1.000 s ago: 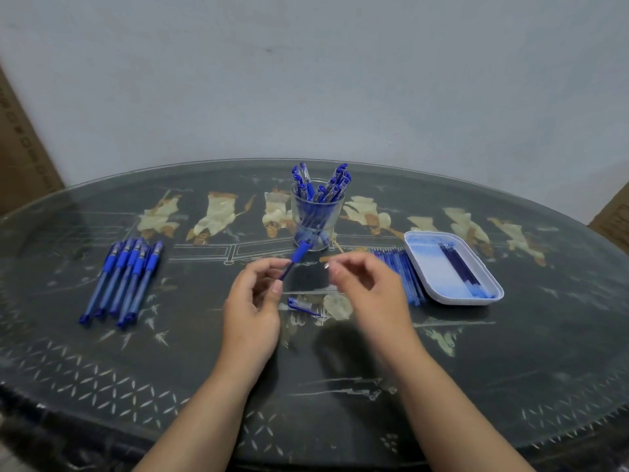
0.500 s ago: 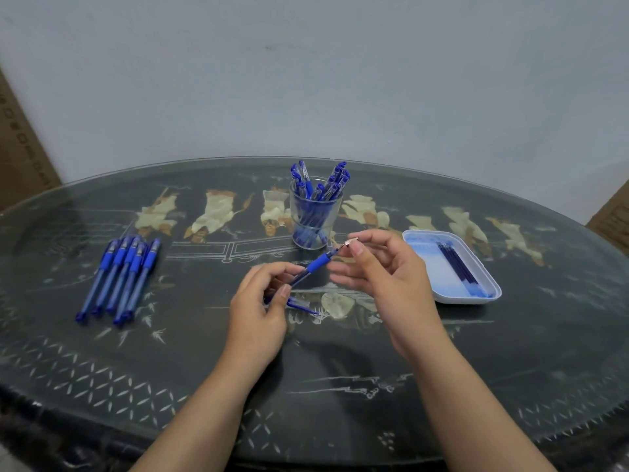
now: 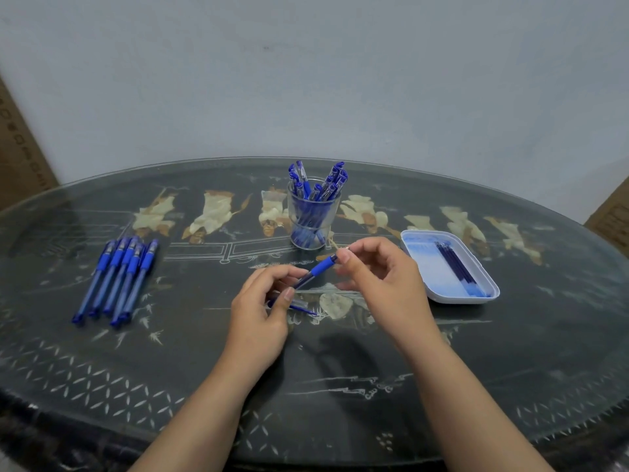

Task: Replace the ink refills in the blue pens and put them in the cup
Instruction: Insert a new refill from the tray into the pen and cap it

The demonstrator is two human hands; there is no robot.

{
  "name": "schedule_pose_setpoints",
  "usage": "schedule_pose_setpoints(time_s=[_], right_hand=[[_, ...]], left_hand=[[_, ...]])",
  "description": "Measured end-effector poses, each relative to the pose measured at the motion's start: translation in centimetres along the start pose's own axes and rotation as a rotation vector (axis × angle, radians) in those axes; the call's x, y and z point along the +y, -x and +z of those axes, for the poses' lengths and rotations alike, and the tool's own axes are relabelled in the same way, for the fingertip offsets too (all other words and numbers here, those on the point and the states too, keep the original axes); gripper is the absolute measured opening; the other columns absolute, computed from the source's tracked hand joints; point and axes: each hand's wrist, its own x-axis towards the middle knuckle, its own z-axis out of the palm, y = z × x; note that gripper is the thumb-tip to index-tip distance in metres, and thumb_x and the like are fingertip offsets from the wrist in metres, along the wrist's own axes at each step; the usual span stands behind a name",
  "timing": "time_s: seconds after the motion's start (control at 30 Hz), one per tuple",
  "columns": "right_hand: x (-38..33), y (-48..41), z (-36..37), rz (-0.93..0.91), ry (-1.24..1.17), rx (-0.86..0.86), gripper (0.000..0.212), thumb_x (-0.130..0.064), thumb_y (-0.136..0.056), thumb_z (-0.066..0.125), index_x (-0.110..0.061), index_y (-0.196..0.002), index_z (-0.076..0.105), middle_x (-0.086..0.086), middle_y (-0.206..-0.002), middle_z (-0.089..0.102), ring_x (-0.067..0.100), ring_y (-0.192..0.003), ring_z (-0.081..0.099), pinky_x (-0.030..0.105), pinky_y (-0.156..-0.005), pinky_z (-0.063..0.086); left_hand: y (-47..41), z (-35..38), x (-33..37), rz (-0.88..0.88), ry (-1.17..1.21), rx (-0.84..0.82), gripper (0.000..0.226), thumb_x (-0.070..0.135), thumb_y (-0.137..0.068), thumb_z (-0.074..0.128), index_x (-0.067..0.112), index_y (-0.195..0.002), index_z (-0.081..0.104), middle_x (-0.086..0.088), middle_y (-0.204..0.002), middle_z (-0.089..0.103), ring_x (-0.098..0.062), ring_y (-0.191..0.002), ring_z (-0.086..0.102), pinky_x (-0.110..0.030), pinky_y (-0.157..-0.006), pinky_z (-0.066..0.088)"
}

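Head view: two hands hold one blue pen (image 3: 315,271) above the dark table (image 3: 408,369). Left hand (image 3: 262,311) pinches the clear end of the pen with its thumb and fingers. Right hand (image 3: 377,281) pinches the tip end with curled fingers. A cup (image 3: 312,221) full of blue pens stands just behind the hands. More pens (image 3: 117,279) lie in a row on the left. A white tray (image 3: 449,267) on the right holds dark refills (image 3: 456,264). A small pen part (image 3: 299,306) lies under the left hand.
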Motion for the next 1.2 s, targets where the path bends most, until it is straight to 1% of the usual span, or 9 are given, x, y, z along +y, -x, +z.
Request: schedule_pose_setpoints(time_s=[0.13, 0.23, 0.3, 0.4, 0.57, 0.7, 0.9, 1.03, 1.2], right_hand=[[-0.02, 0.06, -0.16, -0.025, -0.088, -0.063, 0.025, -0.014, -0.092, 0.066, -0.022, -0.115, 0.067, 0.004, -0.104, 0.072, 0.017, -0.098, 0.069, 0.036, -0.079, 0.061], [0.04, 0.14, -0.07, -0.062, -0.010, -0.045, 0.012, -0.012, -0.091, 0.068, -0.018, -0.099, 0.074, -0.002, -0.096, 0.075, 0.015, -0.091, 0.071, 0.037, -0.081, 0.060], [0.12, 0.23, 0.22, -0.050, 0.017, 0.011, 0.007, -0.025, -0.084, 0.075, -0.018, -0.085, 0.072, -0.003, -0.086, 0.075, 0.013, -0.084, 0.070, 0.040, -0.079, 0.060], [0.19, 0.25, 0.36, -0.020, 0.046, 0.050, 0.037, -0.057, -0.071, 0.071, -0.023, -0.087, 0.067, -0.003, -0.086, 0.072, 0.016, -0.086, 0.070, 0.049, -0.082, 0.058], [0.17, 0.18, 0.13, -0.048, -0.001, -0.014, 0.017, -0.017, -0.091, 0.068, -0.025, -0.106, 0.071, -0.002, -0.097, 0.073, 0.015, -0.095, 0.070, 0.041, -0.088, 0.058], [0.03, 0.23, 0.39, -0.051, 0.081, 0.058, 0.020, -0.037, -0.080, 0.076, -0.018, -0.082, 0.067, -0.011, -0.077, 0.070, 0.010, -0.078, 0.067, 0.046, -0.083, 0.058], [0.33, 0.16, 0.12, -0.088, 0.055, -0.001, 0.009, -0.023, -0.088, 0.072, -0.028, -0.096, 0.073, -0.005, -0.092, 0.073, 0.014, -0.092, 0.069, 0.045, -0.087, 0.057], [0.30, 0.28, 0.35, -0.033, 0.045, 0.059, 0.037, -0.058, -0.071, 0.071, -0.024, -0.084, 0.066, -0.004, -0.086, 0.072, 0.016, -0.086, 0.069, 0.050, -0.084, 0.057], [0.33, 0.10, -0.03, -0.059, -0.022, -0.002, 0.017, -0.016, -0.091, 0.069, -0.030, -0.101, 0.073, -0.001, -0.095, 0.073, 0.019, -0.094, 0.070, 0.036, -0.083, 0.058]], left_hand=[[-0.07, 0.03, -0.14, 0.008, -0.005, 0.001, 0.052, -0.016, -0.086, 0.056, 0.034, -0.095, 0.067, 0.000, -0.100, 0.068, -0.008, -0.094, 0.064, -0.016, -0.084, 0.047], [-0.11, 0.05, -0.25, 0.003, -0.009, 0.005, 0.053, -0.015, -0.086, 0.056, 0.035, -0.095, 0.067, 0.002, -0.100, 0.068, -0.008, -0.095, 0.064, -0.017, -0.084, 0.048], [-0.08, 0.09, -0.16, 0.003, -0.009, -0.003, 0.052, -0.015, -0.086, 0.056, 0.035, -0.094, 0.067, 0.003, -0.100, 0.068, -0.007, -0.095, 0.064, -0.015, -0.084, 0.047], [-0.06, 0.12, -0.17, 0.006, -0.010, -0.009, 0.052, -0.015, -0.086, 0.056, 0.035, -0.094, 0.067, 0.004, -0.100, 0.068, -0.008, -0.096, 0.064, -0.014, -0.084, 0.046], [-0.10, 0.06, -0.35, -0.006, 0.004, -0.005, 0.052, -0.015, -0.086, 0.056, 0.035, -0.095, 0.067, 0.003, -0.100, 0.068, -0.011, -0.097, 0.064, -0.017, -0.085, 0.047], [-0.09, 0.04, -0.23, -0.001, -0.008, -0.009, 0.049, -0.015, -0.086, 0.056, 0.032, -0.095, 0.068, 0.005, -0.099, 0.068, -0.007, -0.095, 0.063, -0.014, -0.083, 0.046], [-0.11, 0.06, -0.22, -0.003, -0.011, -0.007, 0.049, -0.015, -0.086, 0.056, 0.031, -0.095, 0.068, 0.002, -0.099, 0.068, -0.008, -0.094, 0.063, -0.012, -0.082, 0.045], [-0.07, 0.03, -0.19, 0.004, -0.008, -0.020, 0.049, -0.015, -0.086, 0.056, 0.031, -0.095, 0.068, 0.003, -0.099, 0.067, -0.007, -0.095, 0.063, -0.012, -0.082, 0.045], [-0.14, 0.05, -0.53, -0.017, 0.005, -0.016, 0.055, -0.013, -0.087, 0.056, 0.040, -0.096, 0.067, 0.003, -0.100, 0.068, -0.011, -0.096, 0.063, -0.016, -0.084, 0.047]])
